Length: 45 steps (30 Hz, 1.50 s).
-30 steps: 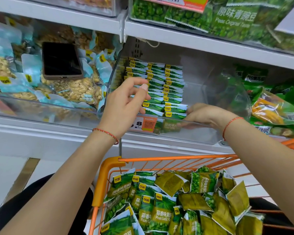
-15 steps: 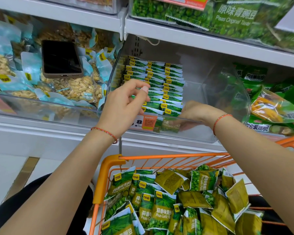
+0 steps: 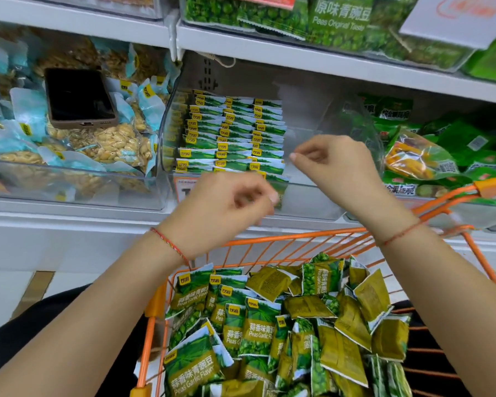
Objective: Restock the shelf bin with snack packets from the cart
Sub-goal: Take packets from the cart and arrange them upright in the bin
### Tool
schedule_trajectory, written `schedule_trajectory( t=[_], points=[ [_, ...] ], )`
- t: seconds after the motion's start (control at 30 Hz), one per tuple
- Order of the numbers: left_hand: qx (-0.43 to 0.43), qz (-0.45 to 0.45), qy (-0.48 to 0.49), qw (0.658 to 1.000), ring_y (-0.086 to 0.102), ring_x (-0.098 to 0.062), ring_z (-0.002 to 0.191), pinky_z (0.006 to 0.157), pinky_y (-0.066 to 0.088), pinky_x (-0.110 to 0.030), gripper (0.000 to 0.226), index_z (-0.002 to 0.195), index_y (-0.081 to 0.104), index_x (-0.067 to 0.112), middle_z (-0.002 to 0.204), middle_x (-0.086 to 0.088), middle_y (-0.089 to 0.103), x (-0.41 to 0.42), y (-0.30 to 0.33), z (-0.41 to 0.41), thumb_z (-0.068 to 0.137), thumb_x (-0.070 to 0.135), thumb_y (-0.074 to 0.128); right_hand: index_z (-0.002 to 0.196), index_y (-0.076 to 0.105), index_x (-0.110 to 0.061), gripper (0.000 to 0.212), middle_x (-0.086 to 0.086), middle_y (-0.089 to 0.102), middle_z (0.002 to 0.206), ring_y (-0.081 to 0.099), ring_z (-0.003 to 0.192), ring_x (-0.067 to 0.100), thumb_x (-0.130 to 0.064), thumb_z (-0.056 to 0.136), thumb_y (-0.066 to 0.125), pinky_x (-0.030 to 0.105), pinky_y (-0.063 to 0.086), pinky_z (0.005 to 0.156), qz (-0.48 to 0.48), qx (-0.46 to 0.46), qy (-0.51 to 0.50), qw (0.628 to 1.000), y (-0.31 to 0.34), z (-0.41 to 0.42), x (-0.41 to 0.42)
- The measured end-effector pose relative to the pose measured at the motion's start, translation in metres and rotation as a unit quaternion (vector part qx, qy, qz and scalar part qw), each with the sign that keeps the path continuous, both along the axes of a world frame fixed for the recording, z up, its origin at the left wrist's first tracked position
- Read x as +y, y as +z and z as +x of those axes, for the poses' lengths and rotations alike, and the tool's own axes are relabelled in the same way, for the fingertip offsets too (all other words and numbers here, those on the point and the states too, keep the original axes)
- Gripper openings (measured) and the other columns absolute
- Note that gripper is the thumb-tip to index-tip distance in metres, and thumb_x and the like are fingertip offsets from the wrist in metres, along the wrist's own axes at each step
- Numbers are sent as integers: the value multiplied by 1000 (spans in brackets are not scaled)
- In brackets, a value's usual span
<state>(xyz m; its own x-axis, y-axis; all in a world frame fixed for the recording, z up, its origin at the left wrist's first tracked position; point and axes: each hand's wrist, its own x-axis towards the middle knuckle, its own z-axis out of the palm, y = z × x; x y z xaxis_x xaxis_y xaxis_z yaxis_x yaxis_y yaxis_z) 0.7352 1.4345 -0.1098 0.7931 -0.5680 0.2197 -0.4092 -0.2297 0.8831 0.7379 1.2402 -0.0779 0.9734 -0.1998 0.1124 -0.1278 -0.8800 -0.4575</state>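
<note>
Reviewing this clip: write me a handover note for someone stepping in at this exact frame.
Left hand: in front of the bin's front edge, fingers loosely curled, blurred, no packet seen in it.
Right hand: over the bin's bare right part, fingers loosely curled, holds nothing.
Done: rows of packets stand in the bin's left part.
Left: many packets remain in the cart; fill the bin's right side.

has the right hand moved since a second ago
Yes. The right hand was reaching inside the clear bin beside the stacked packets; now it is pulled back out, in front of the bin's front edge.
</note>
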Motion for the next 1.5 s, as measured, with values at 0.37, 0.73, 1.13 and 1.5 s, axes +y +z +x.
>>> schedule_trajectory(
  t=[0.37, 0.73, 1.13, 1.5],
  points=[
    [-34, 473, -92, 875, 59, 7, 75, 79, 45, -12, 28, 113, 68, 22, 114, 4, 67, 16, -3, -35, 96, 15, 48, 76, 69, -18, 24, -3, 72, 71, 67, 63, 10, -37, 89, 62, 26, 51, 66, 167, 145, 69, 973, -28, -97, 18],
    [-243, 652, -18, 718, 66, -22, 77, 76, 49, -32, 17, 81, 67, 12, 76, -7, 68, 18, -22, -72, 67, 4, 72, 125, 58, -26, 42, -10, 69, 108, 61, 94, 9, -49, 90, 57, 26, 49, 82, 64, 268, 171, 946, -69, -109, 35],
    [175, 119, 45, 976, 64, -6, 59, 60, 54, -18, 12, 76, 69, 15, 64, 1, 67, 34, 14, -47, 75, 5, 76, 103, 66, -25, 20, -9, 71, 103, 66, 95, 4, -27, 84, 71, 23, 52, 88, 361, 224, 213, 880, -50, -112, 28],
    [-15, 89, 128, 988, 62, -9, 63, 64, 52, -20, 17, 74, 66, 26, 74, 4, 67, -9, 31, -17, 76, 14, 78, 93, 68, -19, 7, 1, 72, 88, 68, 77, 7, -20, 90, 62, 18, 55, 68, 497, 50, 61, 864, -19, -87, 4]
  ],
)
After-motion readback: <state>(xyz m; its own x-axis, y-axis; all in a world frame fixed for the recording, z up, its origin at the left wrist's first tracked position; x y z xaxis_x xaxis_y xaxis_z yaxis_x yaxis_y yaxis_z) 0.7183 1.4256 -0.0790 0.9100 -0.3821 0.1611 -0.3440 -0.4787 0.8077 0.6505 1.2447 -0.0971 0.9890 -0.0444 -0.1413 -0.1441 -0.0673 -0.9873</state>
